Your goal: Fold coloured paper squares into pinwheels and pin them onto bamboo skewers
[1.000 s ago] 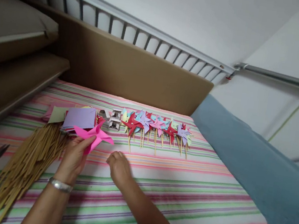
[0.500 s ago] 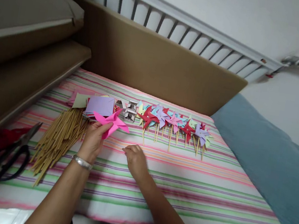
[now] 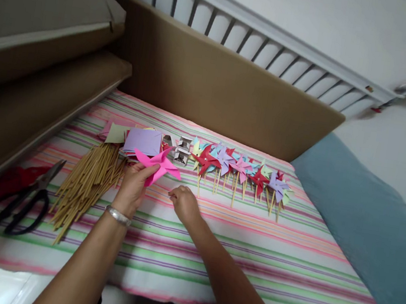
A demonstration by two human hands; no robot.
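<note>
A bright pink paper pinwheel head (image 3: pixel 163 165) is pinched at its middle by my left hand (image 3: pixel 134 186), raised a little above the striped cloth. To its right, my right hand (image 3: pixel 185 205) is closed, thumb and fingertips pressed together; whatever they hold, if anything, is too small to make out. Behind the pink pinwheel lies a stack of coloured paper squares (image 3: pixel 142 141), lilac on top. Small silvery open boxes (image 3: pixel 181 156) stand beside the stack. A bundle of thin wooden sticks (image 3: pixel 88 180) lies left of my left hand.
Pinwheels on sticks (image 3: pixel 242 167) lie in a row at the back right. Black-handled scissors (image 3: pixel 29 205) rest at the left by a red item (image 3: pixel 11 182). Brown cushions (image 3: pixel 46 78) border the left, a brown board (image 3: pixel 217 80) the back, blue fabric (image 3: pixel 362 231) the right.
My right hand has moved slightly up, its fingers still pressed together. My left hand keeps its hold on the pink pinwheel head. The whole view has shifted a little.
</note>
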